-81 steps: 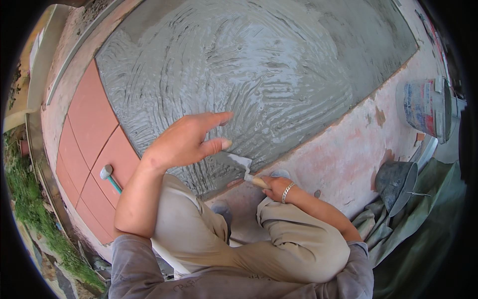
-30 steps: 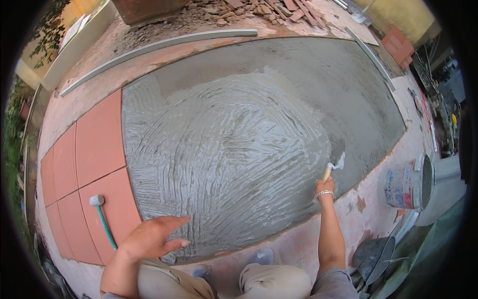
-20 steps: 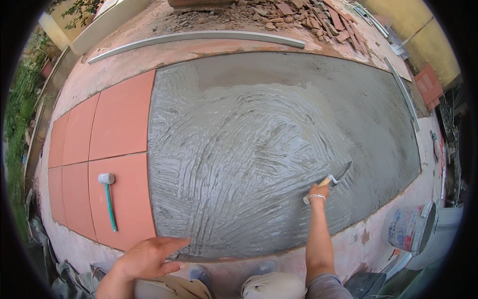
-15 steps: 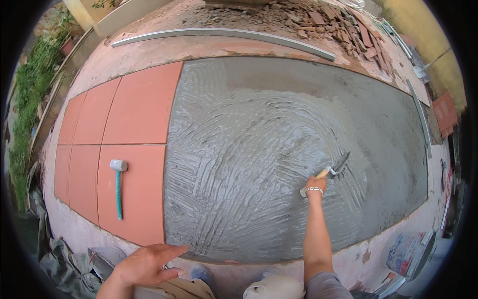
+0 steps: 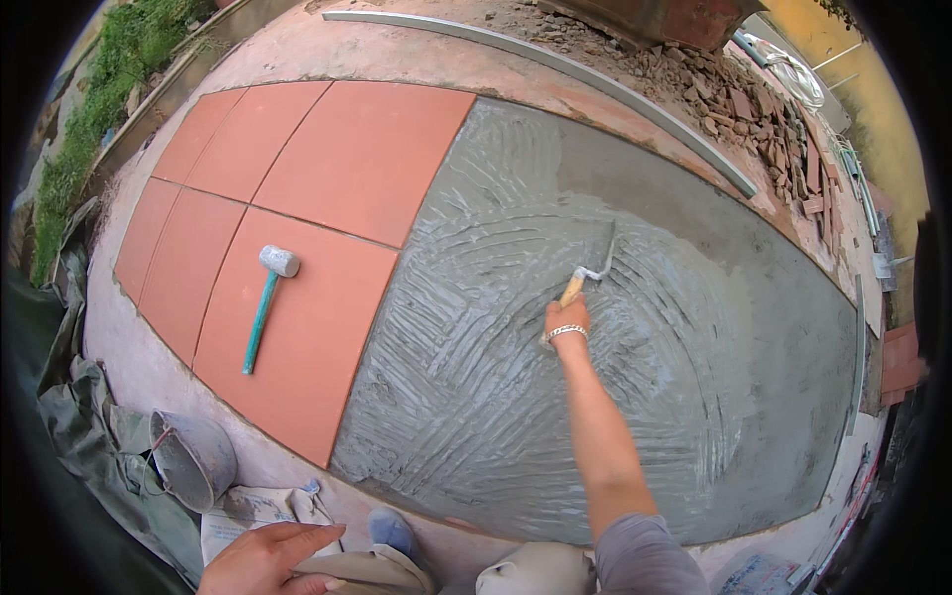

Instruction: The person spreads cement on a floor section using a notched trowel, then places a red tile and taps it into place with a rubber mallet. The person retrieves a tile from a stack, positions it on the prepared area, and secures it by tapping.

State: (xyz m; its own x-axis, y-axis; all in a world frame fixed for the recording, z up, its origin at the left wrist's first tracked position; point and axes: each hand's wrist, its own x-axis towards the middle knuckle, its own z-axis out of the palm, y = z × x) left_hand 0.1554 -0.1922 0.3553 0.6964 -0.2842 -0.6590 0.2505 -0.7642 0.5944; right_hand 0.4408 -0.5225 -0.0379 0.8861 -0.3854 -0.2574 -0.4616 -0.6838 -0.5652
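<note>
Gripping a wooden-handled metal trowel point(image 5: 572, 288) over ridged grey mortar point(image 5: 476, 397), the right hand point(image 5: 568, 322) has its fingers clamped round the handle, probably for blade control. Left hand point(image 5: 263, 560) looks empty, fingers apart from thumb. White-headed teal mallet point(image 5: 261, 317) lies on a flat terracotta tile point(image 5: 317, 337), likely for easy reach.

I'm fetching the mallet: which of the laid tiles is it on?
The terracotta tile bordering the grey mortar in the nearer of the two rows; it alone has the mallet lying on it.
</note>
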